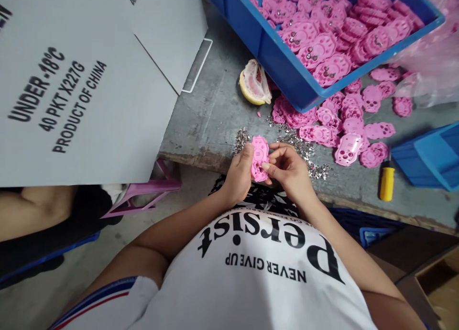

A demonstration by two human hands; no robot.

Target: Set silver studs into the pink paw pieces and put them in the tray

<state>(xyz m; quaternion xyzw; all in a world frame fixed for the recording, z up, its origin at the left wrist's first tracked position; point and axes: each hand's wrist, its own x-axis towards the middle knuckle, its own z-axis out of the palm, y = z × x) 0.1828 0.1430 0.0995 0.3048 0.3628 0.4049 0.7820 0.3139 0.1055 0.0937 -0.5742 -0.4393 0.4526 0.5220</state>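
Here both hands pinch one pink plastic piece above the desk edge: left hand fingers closed on its side, right hand fingertips on its rim. A slip could likely drop it off the desk, or scatter the small screws just beyond.

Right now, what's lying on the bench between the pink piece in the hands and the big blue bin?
In the head view, between the pink piece and the blue bin lie tiny silvery screws and loose pink shells.
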